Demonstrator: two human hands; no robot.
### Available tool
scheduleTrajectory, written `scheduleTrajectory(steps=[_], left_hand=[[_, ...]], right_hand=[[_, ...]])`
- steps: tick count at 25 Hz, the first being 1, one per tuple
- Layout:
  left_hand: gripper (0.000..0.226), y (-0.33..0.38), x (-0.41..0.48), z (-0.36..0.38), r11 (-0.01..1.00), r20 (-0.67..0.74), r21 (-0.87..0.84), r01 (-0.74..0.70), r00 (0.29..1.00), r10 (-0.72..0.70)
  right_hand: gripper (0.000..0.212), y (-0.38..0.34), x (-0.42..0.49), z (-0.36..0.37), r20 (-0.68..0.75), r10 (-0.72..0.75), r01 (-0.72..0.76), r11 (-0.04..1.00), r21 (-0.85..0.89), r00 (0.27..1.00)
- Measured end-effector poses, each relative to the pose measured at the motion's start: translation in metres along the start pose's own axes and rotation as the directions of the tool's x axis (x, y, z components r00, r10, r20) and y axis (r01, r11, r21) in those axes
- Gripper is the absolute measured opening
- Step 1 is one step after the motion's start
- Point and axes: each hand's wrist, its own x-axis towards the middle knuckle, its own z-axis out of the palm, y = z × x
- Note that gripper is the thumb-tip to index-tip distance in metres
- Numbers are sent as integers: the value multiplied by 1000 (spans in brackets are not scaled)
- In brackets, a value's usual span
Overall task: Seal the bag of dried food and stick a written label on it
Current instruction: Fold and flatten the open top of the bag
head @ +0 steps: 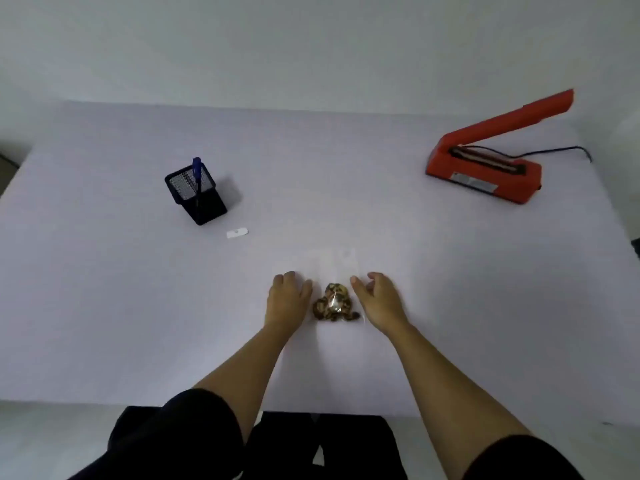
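Observation:
A clear plastic bag (334,268) lies flat on the white table (104,289), its brown dried food (335,303) bunched at the near end and its far end hard to make out. My left hand (288,299) rests just left of the food, fingers curled down onto the table. My right hand (377,299) sits just right of it, fingers slightly spread. Neither hand grips the bag. A small white label (237,233) lies to the far left, near a black mesh pen holder (195,195) with a blue pen (196,174). A red heat sealer (491,157) stands at the far right, its lever arm raised.
The sealer's black cord (561,150) runs off the table's right edge. A wall rises behind the table's far edge. Black-clothed lap and sleeves fill the bottom of the view at the near edge.

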Motion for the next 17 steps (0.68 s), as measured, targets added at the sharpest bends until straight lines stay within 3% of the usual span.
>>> scheduleTrajectory(steps=[7, 11, 17], left_hand=[[38, 9, 11, 13, 951, 4, -281, 127, 991, -131], [21, 5, 12, 15, 965, -1, -247, 87, 996, -90], [17, -3, 19, 7, 973, 44, -221, 58, 998, -49]], right_hand=[[39, -4, 17, 13, 30, 61, -65, 981, 182, 998], [21, 5, 20, 18, -24, 57, -49, 962, 270, 998], [11, 16, 21, 15, -68, 64, -38, 942, 333, 996]])
